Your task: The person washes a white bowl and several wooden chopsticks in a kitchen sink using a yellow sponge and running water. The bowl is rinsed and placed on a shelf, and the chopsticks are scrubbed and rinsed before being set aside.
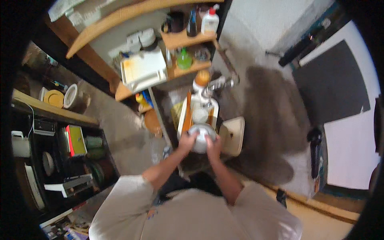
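Both hands grip a round, pale grey dish or lid (201, 147) by its sides, thumbs over the top; blur hides which it is. My left hand (187, 141) is on its left rim and my right hand (213, 146) on its right. Just beyond it lies a white rectangular basin (215, 105), partly covered by the dish. Inside the basin are a small round white piece (200, 115) and a long brown utensil, apparently wooden (187, 115), leaning along the left wall. A metal faucet (221, 85) reaches over the basin's far end.
A cream plastic container (237, 135) stands right of the basin. Behind are wooden shelves (187, 69) with a green pump bottle (184, 61), a red-capped white bottle (210, 23) and a white tray (144, 67). A dark shelf unit (109, 168) stands left.
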Motion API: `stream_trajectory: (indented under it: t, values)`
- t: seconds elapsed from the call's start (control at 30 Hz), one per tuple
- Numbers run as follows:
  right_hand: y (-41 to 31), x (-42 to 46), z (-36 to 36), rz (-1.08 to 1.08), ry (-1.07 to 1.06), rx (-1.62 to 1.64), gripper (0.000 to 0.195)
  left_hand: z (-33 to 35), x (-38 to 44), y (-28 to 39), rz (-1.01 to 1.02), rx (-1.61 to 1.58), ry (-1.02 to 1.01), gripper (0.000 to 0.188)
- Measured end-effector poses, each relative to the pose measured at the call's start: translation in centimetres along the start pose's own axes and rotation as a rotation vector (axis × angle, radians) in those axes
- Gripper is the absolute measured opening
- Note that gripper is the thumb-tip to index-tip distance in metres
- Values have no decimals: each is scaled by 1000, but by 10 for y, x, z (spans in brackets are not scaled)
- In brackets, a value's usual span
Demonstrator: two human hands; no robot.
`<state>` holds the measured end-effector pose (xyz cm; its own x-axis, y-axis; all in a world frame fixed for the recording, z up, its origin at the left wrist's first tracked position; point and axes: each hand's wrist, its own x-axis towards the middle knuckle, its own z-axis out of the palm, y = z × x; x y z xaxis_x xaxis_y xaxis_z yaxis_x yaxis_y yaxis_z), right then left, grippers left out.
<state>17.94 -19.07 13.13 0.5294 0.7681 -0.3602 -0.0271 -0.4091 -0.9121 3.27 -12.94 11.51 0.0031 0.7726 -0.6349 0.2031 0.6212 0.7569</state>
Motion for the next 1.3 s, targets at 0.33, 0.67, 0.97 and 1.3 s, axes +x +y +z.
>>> stream_trajectory:
  t: [0.33, 0.67, 0.97, 1.3]
  values:
    - [-23, -8, 2, -10, 52, -34, 52, -8, -1, 4, 133, 128, -30, 85]
    - [-83, -35, -24, -304, 14, -34, 66, -32, -75, 52, 270, 31, -213, 73]
    - [-5, -29, -21, -128, 5, -213, 57, -17, -71, 10, 134, 63, -90, 68]
    - [-45, -37, -12, 117, -29, -236, 68, -23, -62, 26, 116, 30, -66, 68]
